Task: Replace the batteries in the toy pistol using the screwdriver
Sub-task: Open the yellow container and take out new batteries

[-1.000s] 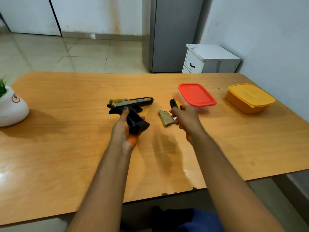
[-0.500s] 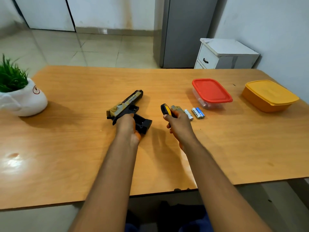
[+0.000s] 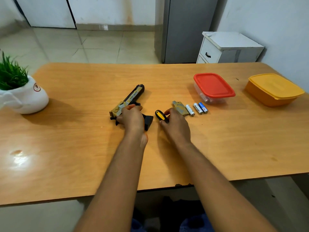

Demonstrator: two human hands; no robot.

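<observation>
A black and tan toy pistol (image 3: 132, 97) lies on the wooden table (image 3: 83, 148), its barrel pointing away to the right. My left hand (image 3: 131, 117) grips it around the grip and trigger area. My right hand (image 3: 175, 124) is closed on a screwdriver with a yellow and black handle (image 3: 159, 115); its tip is hidden. Just beyond that hand lies the tan battery cover (image 3: 179, 107). Three batteries (image 3: 197, 108) lie side by side to its right on the table.
A clear box with a red lid (image 3: 214, 87) stands behind the batteries, and an orange lidded box (image 3: 274, 89) sits at the far right. A white pot with a green plant (image 3: 21, 94) stands at the left edge. The table's front edge is close to me.
The pistol has come down flat onto the table and its barrel has swung away from me. My right hand has lowered with the screwdriver, uncovering the batteries and cover behind it.
</observation>
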